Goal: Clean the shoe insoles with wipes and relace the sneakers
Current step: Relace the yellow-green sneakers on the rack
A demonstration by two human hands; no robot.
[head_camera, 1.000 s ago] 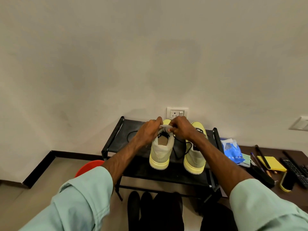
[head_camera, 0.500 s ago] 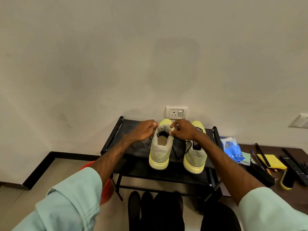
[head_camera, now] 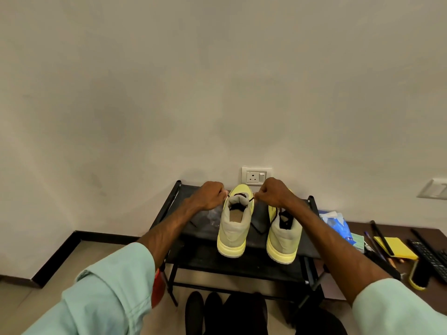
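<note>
Two sneakers, pale grey-green with yellow soles and toes, are shown side by side on the top shelf of a black rack (head_camera: pixel 254 268), heels toward the viewer and toes toward the wall. The left sneaker (head_camera: pixel 233 228) is opened at the collar, and a tan insole (head_camera: pixel 238 216) is seen inside it. A dark lace (head_camera: pixel 251 199) is drawn out to both sides of its collar. One end is pinched in the curled fingers of the left hand (head_camera: pixel 211 195), the other in those of the right hand (head_camera: pixel 274 193). Both hands are held just above the shelf, one on each side of the shoe's throat.

The right sneaker (head_camera: pixel 285 236) is partly crossed by the right forearm. Its opening is dark, and a loose dark cord lies over it and onto the shelf; whether it is threaded cannot be told. The eyelets of both shoes are hidden.

Counted: two sneakers, two hands, and one blue pack of wipes (head_camera: pixel 337 226) just right of the rack. One socket (head_camera: pixel 256 175) is set in the wall behind. Dark shoes (head_camera: pixel 200 313) below the rack are cut off by the frame edge, and their number is unclear.
</note>
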